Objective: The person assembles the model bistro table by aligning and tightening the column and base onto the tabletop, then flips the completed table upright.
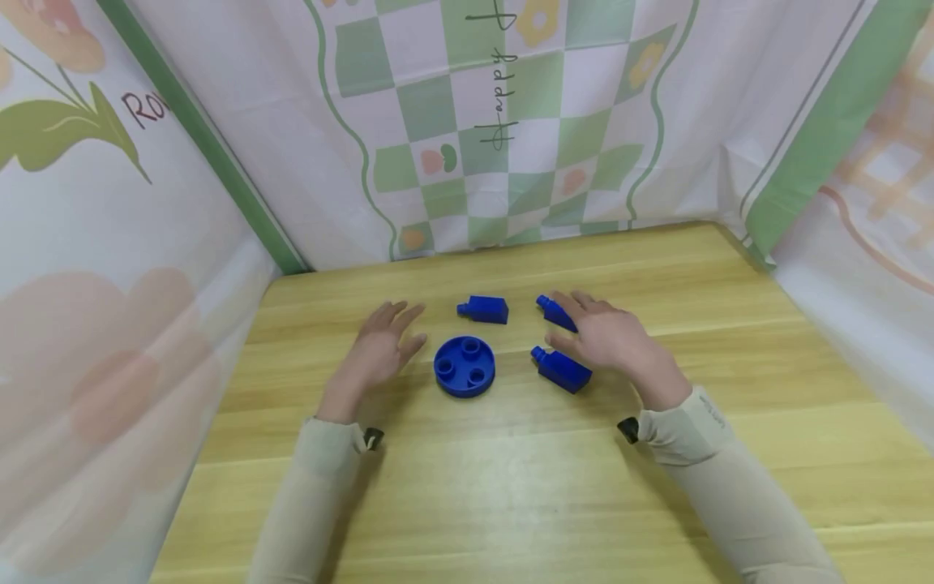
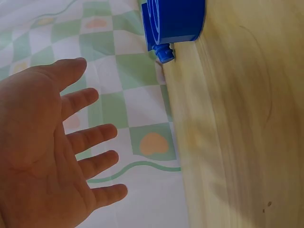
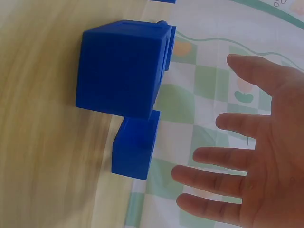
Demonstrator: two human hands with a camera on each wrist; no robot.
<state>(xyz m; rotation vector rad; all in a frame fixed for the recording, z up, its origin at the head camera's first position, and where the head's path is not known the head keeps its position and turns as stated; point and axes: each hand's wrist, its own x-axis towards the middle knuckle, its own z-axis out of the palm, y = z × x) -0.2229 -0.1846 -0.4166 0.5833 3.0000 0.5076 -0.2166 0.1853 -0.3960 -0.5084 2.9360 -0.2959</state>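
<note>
A round blue tray (image 1: pixel 464 391) with three raised rings inside sits on the wooden table. Behind it lies a blue bottle-shaped block (image 1: pixel 487 309) with a narrow neck pointing left. Two similar blue bottles lie to the right: a nearer one (image 1: pixel 564 371) and a farther one (image 1: pixel 558 313), partly covered by the right hand in the head view. My left hand (image 1: pixel 379 350) hovers left of the tray, fingers spread, palm bare in the left wrist view. My right hand (image 1: pixel 609 334) is above the two right bottles, its fingers extended and holding nothing in the right wrist view.
The wooden table (image 1: pixel 467 503) has its far edge against a hanging patterned cloth (image 1: pixel 540 178). More printed cloth (image 1: pixel 131 324) hangs along the left side, and another panel (image 1: pixel 861 268) on the right. Dark wrist-worn pieces show at both cuffs.
</note>
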